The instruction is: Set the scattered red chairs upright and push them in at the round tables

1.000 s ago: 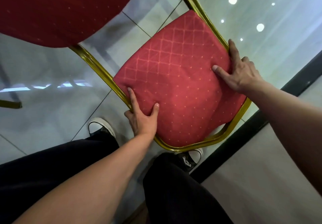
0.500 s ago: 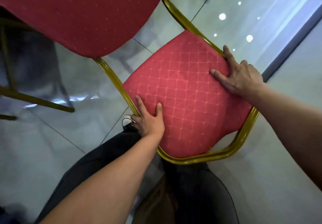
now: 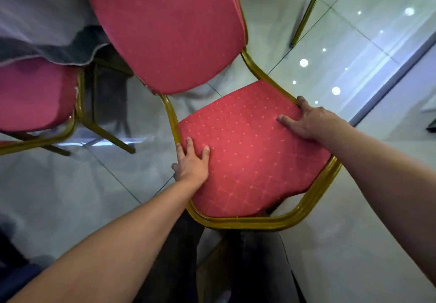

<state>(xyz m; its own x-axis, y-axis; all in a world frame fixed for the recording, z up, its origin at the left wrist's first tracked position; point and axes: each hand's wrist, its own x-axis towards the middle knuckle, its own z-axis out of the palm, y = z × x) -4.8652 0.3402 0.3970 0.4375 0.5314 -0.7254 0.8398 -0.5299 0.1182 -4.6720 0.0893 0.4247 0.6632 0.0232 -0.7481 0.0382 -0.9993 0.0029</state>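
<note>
A red chair with a gold metal frame stands upright right below me. Its dotted backrest is nearest to me and its seat points away, toward a table draped in grey cloth. My left hand grips the backrest's left edge, thumb on the cushion and fingers behind the frame. On the upper right edge my right hand grips the same way. The seat's front reaches the hanging cloth.
A second red chair stands at the left, partly under the cloth. The gold leg of another chair slants at the top right. Glossy pale floor tiles surround me, and my dark trousers are below the backrest.
The chair has travelled forward and turned with both hands still on its backrest. The draped table and the second chair have come into view at the left.
</note>
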